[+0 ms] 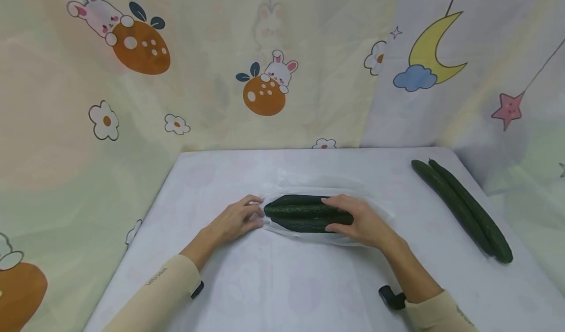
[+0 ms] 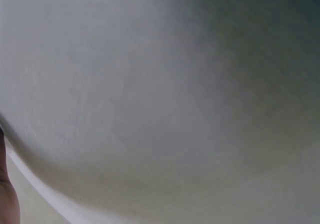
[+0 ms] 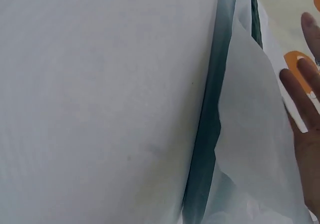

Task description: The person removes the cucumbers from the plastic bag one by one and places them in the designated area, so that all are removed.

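Several dark green cucumbers [image 1: 295,213] lie side by side within the outline of a thin white plastic bag [image 1: 304,235] on the table. Whether a layer of the bag covers them I cannot tell. My right hand [image 1: 364,221] grips them across their right part, thumb on the near side and fingers on the far side, hiding their right ends. At the left edge of the bag, close to the cucumber tips, my left hand [image 1: 238,218] holds the rim with bent fingers. The right wrist view shows the bag [image 3: 255,119] from low down, with fingers [image 3: 302,96] beside it.
Two more long cucumbers [image 1: 463,209] lie together along the right side of the white table [image 1: 247,283]. Printed cloth [image 1: 203,77] with rabbits and flowers hangs behind the table and at its sides. Black wrist cameras sit at both cuffs.
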